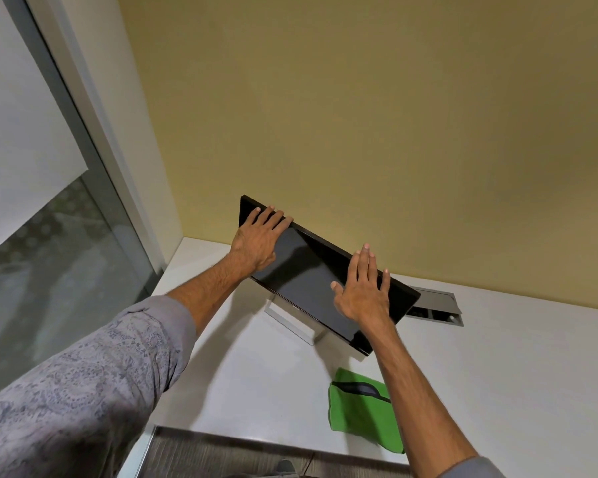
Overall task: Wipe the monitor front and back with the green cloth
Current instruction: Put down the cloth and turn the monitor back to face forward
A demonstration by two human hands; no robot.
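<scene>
A black monitor (pixel 308 281) stands on a white desk (pixel 256 384) on a silver stand (pixel 292 322), its dark screen facing me. My left hand (pixel 256 241) lies on the screen's upper left part, fingers straight and reaching the top edge. My right hand (pixel 363 291) lies flat on the right part of the screen, fingertips over the top edge. The green cloth (pixel 359 408) rests crumpled on the desk below the monitor, near the front edge, partly hidden by my right forearm. Neither hand touches it.
A yellow wall (pixel 359 115) rises right behind the monitor. A grey cable hatch (pixel 435 305) is set in the desk behind the monitor's right end. A window (pixel 49 236) with a frame fills the left side. Grey carpet (pixel 239 457) shows below the desk's front edge.
</scene>
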